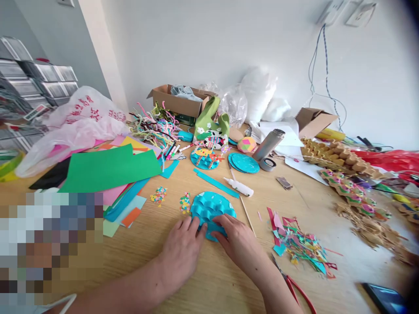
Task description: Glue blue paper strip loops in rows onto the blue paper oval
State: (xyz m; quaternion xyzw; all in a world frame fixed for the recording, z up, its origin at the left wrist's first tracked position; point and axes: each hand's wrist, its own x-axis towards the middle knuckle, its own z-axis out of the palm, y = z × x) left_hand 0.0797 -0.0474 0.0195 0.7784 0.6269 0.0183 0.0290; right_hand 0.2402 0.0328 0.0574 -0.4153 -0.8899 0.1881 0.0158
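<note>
A round blue paper disc [214, 201] with a wavy, folded blue strip standing on it lies on the table before me. My left hand [185, 239] holds the disc's lower left edge, its thumb and fingertips against the blue paper. From the right, my right hand [238, 233] bends its fingers over the lower front part, thumb at the rim. What lies under the fingertips is partly hidden. Small piles of coloured paper dots, including one pile [185, 202], sit left of the disc. A white glue bottle [240, 187] and a thin wooden stick [247, 215] lie to its right.
Red-handled scissors [293, 288] lie beside my right forearm, below a heap of paper scraps [303, 244]. Behind stand a decorated blue disc [205, 159], plain blue discs [245, 162] and a metal flask [269, 146]. Green sheets [108, 168] spread leftward; a phone [384, 298] is at lower right.
</note>
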